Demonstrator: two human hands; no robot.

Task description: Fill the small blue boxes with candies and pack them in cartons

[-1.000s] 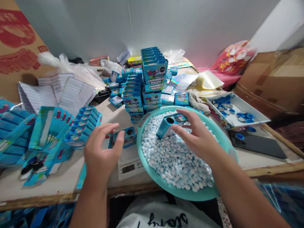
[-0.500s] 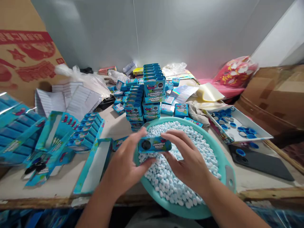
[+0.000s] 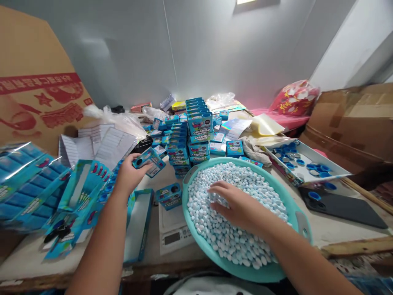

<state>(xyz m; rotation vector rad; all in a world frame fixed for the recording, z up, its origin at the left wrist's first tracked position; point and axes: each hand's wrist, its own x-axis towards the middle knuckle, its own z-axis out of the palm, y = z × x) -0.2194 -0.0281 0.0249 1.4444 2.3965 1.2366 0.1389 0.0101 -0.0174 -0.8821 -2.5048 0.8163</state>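
My left hand [image 3: 131, 171] is raised on the left side of the table, its fingers closed round a small blue candy box [image 3: 150, 162] with a dark round hole in it. Over the basin [image 3: 300, 223], which is turquoise and full of pale blue-white candies [image 3: 242, 246], hovers my right hand [image 3: 231, 201]. Its fingers are curved and apart, close to the candies, with nothing visible between them. Another blue candy box [image 3: 169, 196] stands on a white kitchen scale [image 3: 175, 237], left of the basin.
Stacked blue boxes [image 3: 199, 129] rise behind the basin. An open display tray [image 3: 136, 229] lies left of the scale. To the right are a white tray [image 3: 333, 174] with blue caps and a dark phone [image 3: 346, 209]. Cardboard boxes [image 3: 353, 119] flank the table.
A candy box was between both hands above the basin; now my left hand is up to the left holding one. My right hand has lowered towards the candies. The scale shows now.
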